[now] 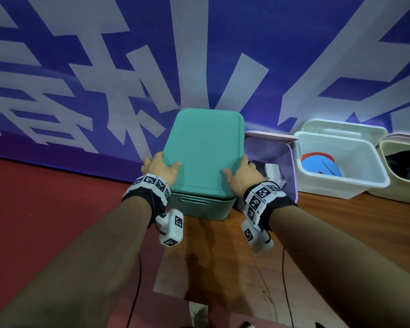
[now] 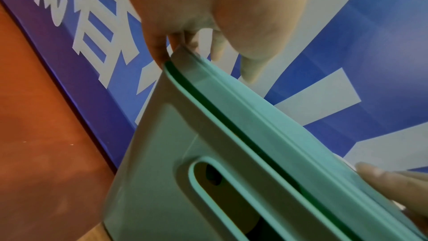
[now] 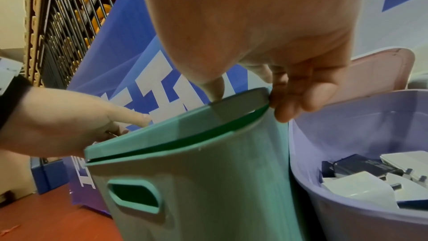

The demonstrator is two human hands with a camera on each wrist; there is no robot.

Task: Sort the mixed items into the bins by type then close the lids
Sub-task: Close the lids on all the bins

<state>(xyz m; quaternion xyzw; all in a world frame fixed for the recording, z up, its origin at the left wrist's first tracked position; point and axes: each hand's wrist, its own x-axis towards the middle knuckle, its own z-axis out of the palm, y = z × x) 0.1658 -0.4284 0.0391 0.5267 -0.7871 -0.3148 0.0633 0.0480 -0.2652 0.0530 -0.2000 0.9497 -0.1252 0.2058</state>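
Observation:
A teal lid [image 1: 204, 147] lies on the teal bin [image 1: 199, 207] by the wall. My left hand [image 1: 162, 165] grips the lid's near left corner, and my right hand [image 1: 239, 171] grips its near right corner. Each thumb lies on top, with the fingers curled over the side edge. In the left wrist view my left hand [image 2: 215, 43] holds the lid [image 2: 266, 116], and a thin gap shows above the bin's rim [image 2: 176, 83]. In the right wrist view my right hand [image 3: 254, 72] holds the lid [image 3: 185, 122] over the bin [image 3: 208, 180]. The bin's contents are hidden.
Tight against the teal bin's right side stands an open purple bin [image 1: 291, 166] holding white and dark adapters [image 3: 361, 180], its pink lid [image 1: 270, 134] behind it. Further right are an open clear bin [image 1: 341, 183] with a blue and red disc [image 1: 320, 166], and a beige bin [image 1: 402, 192] with dark items.

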